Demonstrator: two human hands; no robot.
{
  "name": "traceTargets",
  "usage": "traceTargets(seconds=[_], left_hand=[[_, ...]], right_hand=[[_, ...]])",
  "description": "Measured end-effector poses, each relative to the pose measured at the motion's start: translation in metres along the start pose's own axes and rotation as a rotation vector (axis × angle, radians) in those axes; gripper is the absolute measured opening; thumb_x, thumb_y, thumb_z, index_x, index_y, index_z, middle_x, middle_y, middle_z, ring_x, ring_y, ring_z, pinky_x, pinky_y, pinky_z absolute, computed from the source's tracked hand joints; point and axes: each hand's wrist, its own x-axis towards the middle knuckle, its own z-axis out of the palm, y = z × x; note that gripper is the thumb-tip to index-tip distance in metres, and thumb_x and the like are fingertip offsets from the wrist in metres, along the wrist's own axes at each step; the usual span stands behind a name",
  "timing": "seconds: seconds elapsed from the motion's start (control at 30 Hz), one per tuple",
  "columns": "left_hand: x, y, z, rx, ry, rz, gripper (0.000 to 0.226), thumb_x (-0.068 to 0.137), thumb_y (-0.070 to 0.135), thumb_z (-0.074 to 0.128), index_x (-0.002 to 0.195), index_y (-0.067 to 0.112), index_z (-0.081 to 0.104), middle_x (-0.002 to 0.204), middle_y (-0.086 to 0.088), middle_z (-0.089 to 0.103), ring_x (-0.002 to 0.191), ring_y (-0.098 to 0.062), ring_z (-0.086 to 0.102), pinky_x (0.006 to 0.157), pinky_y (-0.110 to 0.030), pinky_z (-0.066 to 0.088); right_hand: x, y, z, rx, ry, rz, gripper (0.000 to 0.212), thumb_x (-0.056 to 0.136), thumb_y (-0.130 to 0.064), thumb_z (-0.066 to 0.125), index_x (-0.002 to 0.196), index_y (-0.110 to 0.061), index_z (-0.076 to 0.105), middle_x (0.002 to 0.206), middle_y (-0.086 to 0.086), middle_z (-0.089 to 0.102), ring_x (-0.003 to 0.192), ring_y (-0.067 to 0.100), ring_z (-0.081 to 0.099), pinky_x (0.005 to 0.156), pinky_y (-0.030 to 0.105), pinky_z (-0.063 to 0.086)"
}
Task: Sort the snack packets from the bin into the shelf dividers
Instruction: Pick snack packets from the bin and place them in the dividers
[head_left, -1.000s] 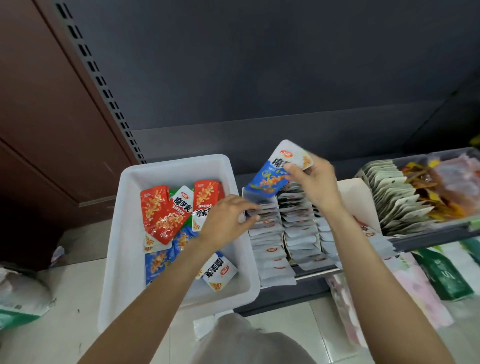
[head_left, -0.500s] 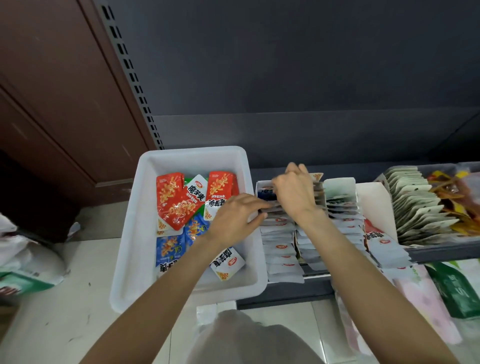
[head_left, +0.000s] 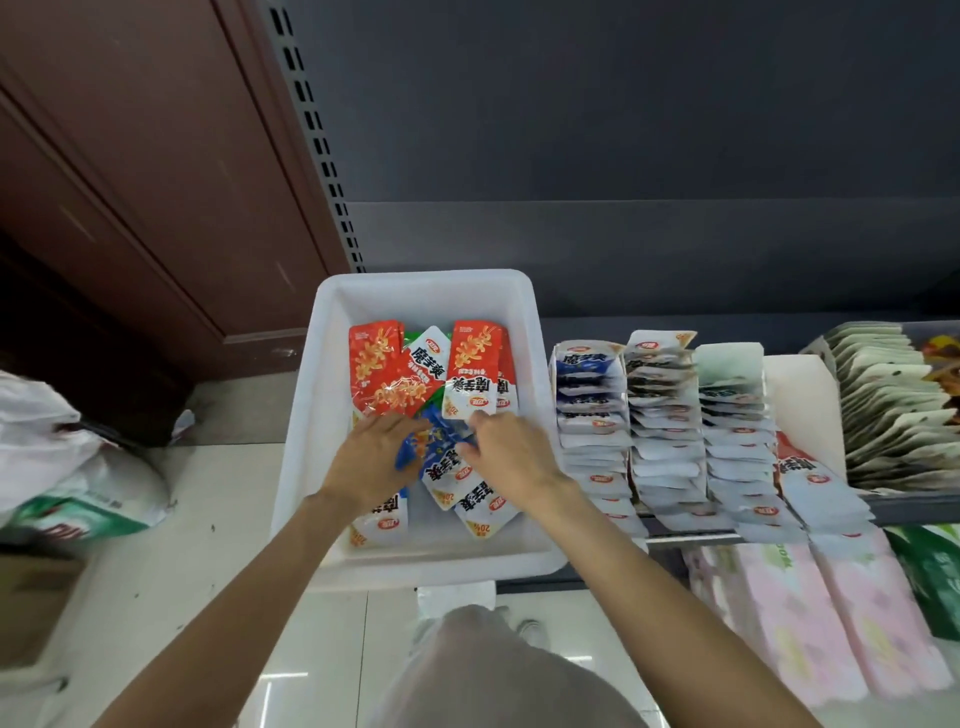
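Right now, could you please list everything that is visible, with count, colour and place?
white plastic bin: one, white, left of the shelf rows.
red snack packets: at least two, red and white, far part of the bin.
blue snack packets: several, blue and white, near part of the bin, under both hands.
green snack packet: one partly hidden, between the red ones.
rows of shelved packets: four rows, mostly white, on the shelf right of the bin.
pale pouches: one stack, far right.
white plastic bags: on the floor, left.
left hand: on the blue packets.
right hand: on the blue packets; grip unclear.
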Motion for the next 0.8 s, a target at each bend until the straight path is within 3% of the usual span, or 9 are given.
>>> traceTargets(seconds=[0.17,0.3,0.4,0.47,0.53,0.63,0.7,0.8], left_hand=[[0.003,0.001,0.004,-0.034,-0.078,-0.034,0.051,0.086,0.029,0.064,0.134,0.022,0.049,0.132,-0.001,0.051,0.121,-0.022,0.047,0.098,-0.033,0.04],[0.006,0.005,0.002,-0.101,-0.025,0.081,0.059,0.083,0.023,0.069,0.137,0.017,0.045,0.137,-0.002,0.048,0.124,-0.021,0.043,0.103,-0.027,0.033],[0.012,0.008,-0.004,-0.135,-0.074,0.213,0.067,0.079,0.026,0.072,0.138,0.015,0.044,0.142,-0.002,0.043,0.13,-0.019,0.036,0.108,-0.028,0.025],[0.015,0.014,-0.01,-0.209,-0.149,0.213,0.059,0.078,0.031,0.07,0.132,0.018,0.05,0.135,-0.001,0.05,0.127,-0.017,0.042,0.105,-0.03,0.033],[0.016,0.026,-0.023,-0.412,-0.258,0.094,0.042,0.082,0.033,0.069,0.12,0.02,0.058,0.118,0.0,0.06,0.111,-0.015,0.056,0.092,-0.033,0.047],[0.014,0.054,-0.044,-0.779,-0.348,0.009,0.016,0.087,0.022,0.067,0.103,0.021,0.063,0.098,0.008,0.066,0.091,-0.002,0.062,0.079,-0.023,0.049],[0.012,0.071,-0.051,-0.97,-0.362,-0.014,0.018,0.087,0.013,0.065,0.104,0.018,0.064,0.1,0.01,0.069,0.093,-0.004,0.065,0.078,-0.019,0.051],[0.011,0.086,-0.051,-1.062,-0.318,-0.042,0.017,0.085,0.01,0.067,0.101,0.016,0.066,0.096,0.008,0.072,0.09,-0.008,0.068,0.072,-0.021,0.054]], right_hand=[[0.018,-0.01,0.032,-0.067,-0.196,0.179,0.037,0.096,-0.028,0.055,0.122,-0.002,0.047,0.12,0.01,0.057,0.11,0.028,0.057,0.081,0.035,0.046],[0.019,-0.01,0.033,0.026,-0.16,0.213,0.029,0.092,-0.014,0.058,0.117,-0.004,0.051,0.117,0.013,0.06,0.108,0.03,0.058,0.081,0.035,0.046],[0.005,-0.006,0.014,0.091,-0.04,0.134,0.016,0.089,-0.016,0.058,0.103,-0.009,0.061,0.106,0.008,0.065,0.097,0.025,0.06,0.074,0.03,0.043],[-0.008,0.002,-0.005,0.205,0.062,0.087,0.018,0.09,-0.017,0.057,0.105,-0.013,0.065,0.105,0.002,0.066,0.09,0.016,0.058,0.073,0.026,0.042],[-0.018,0.013,-0.026,0.339,0.197,0.088,0.018,0.09,-0.016,0.058,0.105,-0.017,0.067,0.102,0.0,0.066,0.084,0.012,0.057,0.067,0.026,0.043],[-0.025,0.034,-0.048,0.726,0.366,0.162,0.007,0.087,-0.013,0.065,0.09,-0.019,0.068,0.087,0.001,0.07,0.077,0.016,0.063,0.068,0.032,0.049],[-0.029,0.043,-0.057,0.983,0.387,0.233,0.012,0.085,-0.011,0.068,0.086,-0.023,0.066,0.08,0.002,0.071,0.073,0.016,0.066,0.069,0.035,0.052],[-0.039,0.056,-0.066,1.12,0.279,0.268,0.011,0.084,-0.011,0.069,0.095,-0.014,0.066,0.078,-0.001,0.071,0.061,0.006,0.063,0.048,0.022,0.046]])
